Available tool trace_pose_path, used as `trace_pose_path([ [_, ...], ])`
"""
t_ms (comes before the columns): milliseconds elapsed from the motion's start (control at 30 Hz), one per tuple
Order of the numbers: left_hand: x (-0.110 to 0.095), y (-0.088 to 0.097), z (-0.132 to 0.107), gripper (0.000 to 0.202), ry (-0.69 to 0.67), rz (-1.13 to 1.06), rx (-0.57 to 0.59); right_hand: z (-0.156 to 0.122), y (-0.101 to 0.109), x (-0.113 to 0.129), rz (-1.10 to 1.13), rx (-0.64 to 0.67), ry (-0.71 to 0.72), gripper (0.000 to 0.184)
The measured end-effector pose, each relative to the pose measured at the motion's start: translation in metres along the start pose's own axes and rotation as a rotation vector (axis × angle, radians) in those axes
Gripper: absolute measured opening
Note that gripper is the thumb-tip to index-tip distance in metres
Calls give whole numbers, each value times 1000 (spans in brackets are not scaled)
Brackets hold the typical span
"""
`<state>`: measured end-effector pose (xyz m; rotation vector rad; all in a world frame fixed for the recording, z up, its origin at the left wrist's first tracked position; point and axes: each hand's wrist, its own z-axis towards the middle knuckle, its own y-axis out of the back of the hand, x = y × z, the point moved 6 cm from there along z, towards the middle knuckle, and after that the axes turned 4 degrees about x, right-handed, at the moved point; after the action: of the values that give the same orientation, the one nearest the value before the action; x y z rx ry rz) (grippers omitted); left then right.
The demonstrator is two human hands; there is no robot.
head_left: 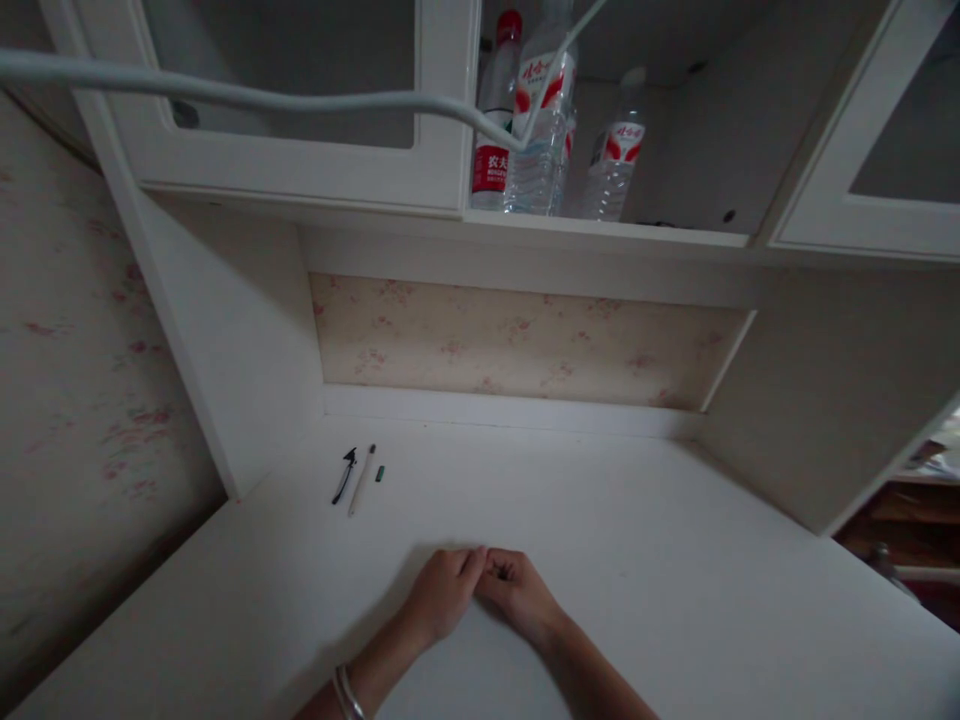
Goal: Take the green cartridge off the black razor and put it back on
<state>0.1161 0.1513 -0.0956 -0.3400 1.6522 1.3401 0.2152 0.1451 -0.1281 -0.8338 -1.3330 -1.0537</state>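
Note:
My left hand (442, 590) and my right hand (517, 592) rest together on the white desk (675, 600), fingertips meeting near the middle. Both have their fingers curled in. Something small and dark shows between the fingers of my right hand, too small to name. A thin bracelet (347, 692) circles my left wrist. Farther back on the left lie a dark pen cap (344, 476), a pale pen body (361, 480) and a tiny green piece (380, 473), all apart from my hands.
Above the desk hangs a white cupboard with an open shelf (600, 228) holding three plastic water bottles (541, 120). A white cable (225, 92) crosses the top. Floral wallpaper (517, 340) backs the niche. A white side panel (825, 400) stands at the right.

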Motion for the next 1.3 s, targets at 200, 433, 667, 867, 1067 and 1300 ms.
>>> trace_pose_path([
  [200,-1,-2,-2,58,8,36,13,-3,1,1,-34,26,-4,35],
  [433,-2,-4,-1,64,32,83,22,-3,1,2,-42,43,15,37],
  [667,-3,-4,-1,66,4,164,4,-3,0,-1,-60,49,28,32],
  [867,-5,-3,-1,64,-32,225,-1,-4,1,-1,-144,25,11,31],
  [1067,-8,-3,-3,63,-30,276,12,-4,1,-1,-172,23,25,30],
  [1300,-6,-4,-3,62,-45,291,-7,-4,0,1,-148,34,51,27],
])
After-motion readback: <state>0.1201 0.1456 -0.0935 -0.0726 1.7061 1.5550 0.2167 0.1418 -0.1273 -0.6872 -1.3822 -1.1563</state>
